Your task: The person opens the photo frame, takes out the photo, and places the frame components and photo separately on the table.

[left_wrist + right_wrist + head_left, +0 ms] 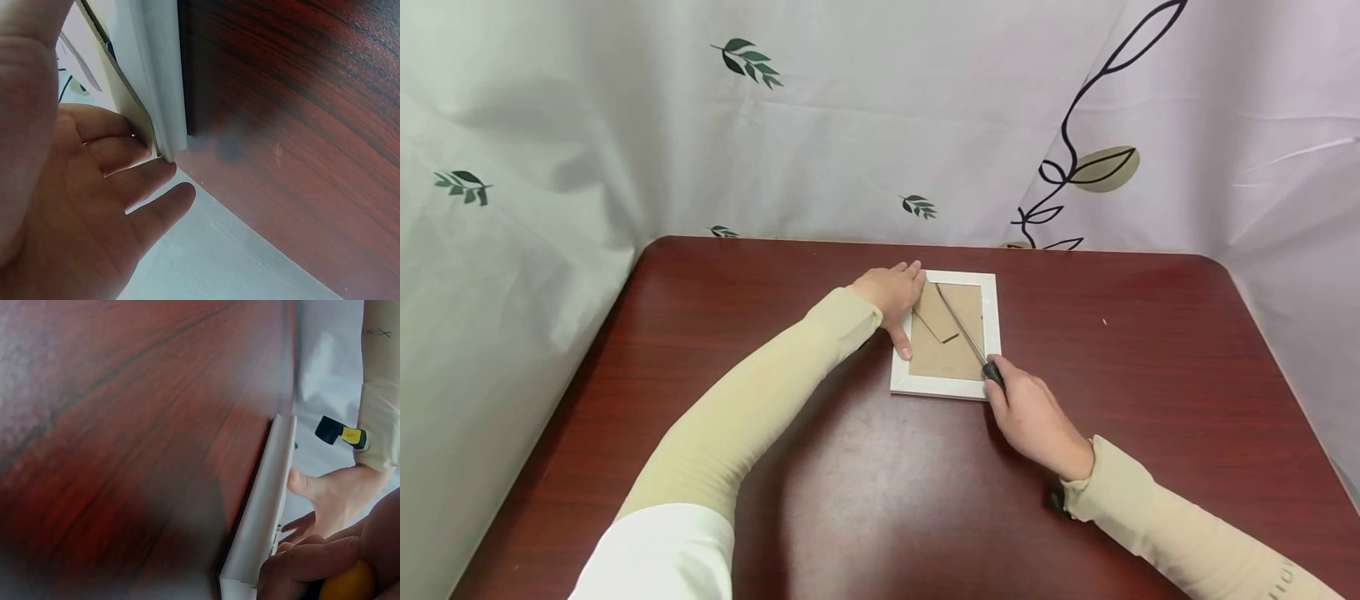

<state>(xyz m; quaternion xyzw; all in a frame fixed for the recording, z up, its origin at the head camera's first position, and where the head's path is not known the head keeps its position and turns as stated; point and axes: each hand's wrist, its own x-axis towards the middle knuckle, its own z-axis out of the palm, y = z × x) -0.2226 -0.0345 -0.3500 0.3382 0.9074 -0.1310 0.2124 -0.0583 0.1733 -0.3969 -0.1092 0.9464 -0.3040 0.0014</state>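
Note:
A white picture frame (943, 387) lies on the table with its brown backing board (942, 362) facing up. On the board, dark lines outline a stand leg. My left hand (891, 300) rests over the frame's left side, fingers spread and thumb on the near part of that edge. In the left wrist view, fingertips touch the frame's white edge (156, 75). With my right hand (1033, 412) I grip a screwdriver by its black handle (993, 373) at the frame's lower right. Its metal shaft slants across the board, tip near the upper inside edge. The handle's orange end (350, 584) shows in the right wrist view.
The dark red wooden table (880, 500) extends around the frame. A pale curtain (850, 125) with leaf prints hangs behind the table's far edge. A tiny white bit (1104, 322) lies to the right. A black and yellow device (340, 431) sits at the left wrist.

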